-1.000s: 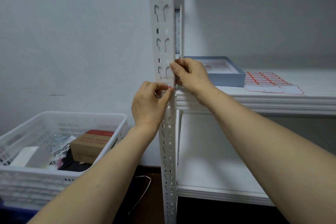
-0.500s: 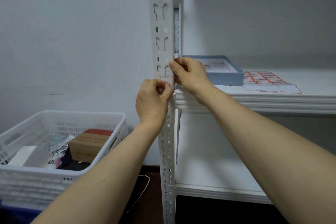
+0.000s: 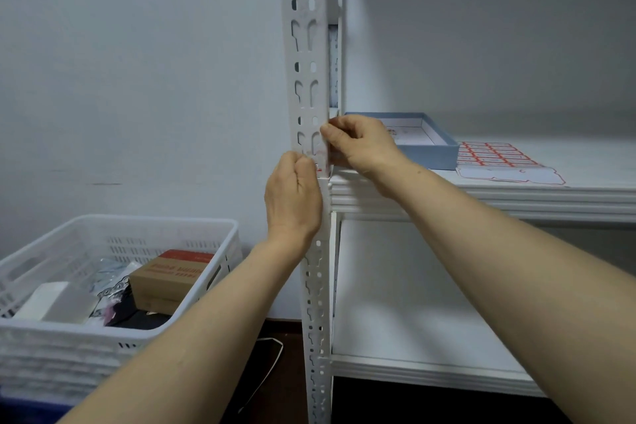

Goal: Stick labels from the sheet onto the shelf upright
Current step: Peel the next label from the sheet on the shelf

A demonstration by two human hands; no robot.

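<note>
Low at far left, a white slotted basket (image 3: 103, 227) with a brown cardboard box (image 3: 168, 282) and some wrapped odds and ends inside.

Next, running top to bottom through the middle, the white shelf upright (image 3: 306, 45), punched with paired keyhole slots and small round holes. On its front face, just above the level of the middle shelf board (image 3: 481, 198), the label (image 3: 319, 158): small, pale, nearly the colour of the metal, with traces of red print or edging. Mostly covered by fingers, so wording unreadable.

Below and left of it, the left hand (image 3: 292, 196), back toward the camera, wrist straight, fingers curled in tight, fingertips pinching the label's lower left part against the upright.

Above and right, the right hand (image 3: 361, 144), reaching in from the shelf side, fingers bent, thumb and forefinger nipping the label's right edge at the upright's corner. Both forearms bare, stretched forward and upward.

Further right, on the shelf board, a shallow blue tray (image 3: 433, 151). Just beside it, the label sheet (image 3: 495, 160), lying flat, with rows of red-bordered labels and a peeled blank strip along its near edge.
</note>
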